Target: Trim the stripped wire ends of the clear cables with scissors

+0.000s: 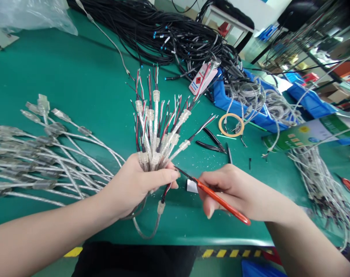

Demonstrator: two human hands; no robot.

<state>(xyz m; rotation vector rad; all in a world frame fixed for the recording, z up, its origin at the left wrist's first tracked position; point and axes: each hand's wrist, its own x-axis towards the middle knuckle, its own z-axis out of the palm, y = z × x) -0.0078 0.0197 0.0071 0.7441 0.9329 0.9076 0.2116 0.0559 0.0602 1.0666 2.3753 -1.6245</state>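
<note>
My left hand (137,184) is closed around a bundle of clear-jacketed cables (159,130), their stripped red, black and white wire ends fanning upward. My right hand (229,188) grips orange-handled cutters (218,198), whose dark tip points left and touches the bundle beside my left thumb. One cable end (160,207) hangs down below my left hand. Both hands hover over the green table (85,84) near its front edge.
A spread of clear cables with USB plugs (44,150) lies at left. Black cable coils (169,34) lie at the back. Blue bins (250,104) hold grey cables; a tape ring (231,125), black cutters (212,142) and more grey cables (319,173) lie at right. A plastic bag (30,15) sits top left.
</note>
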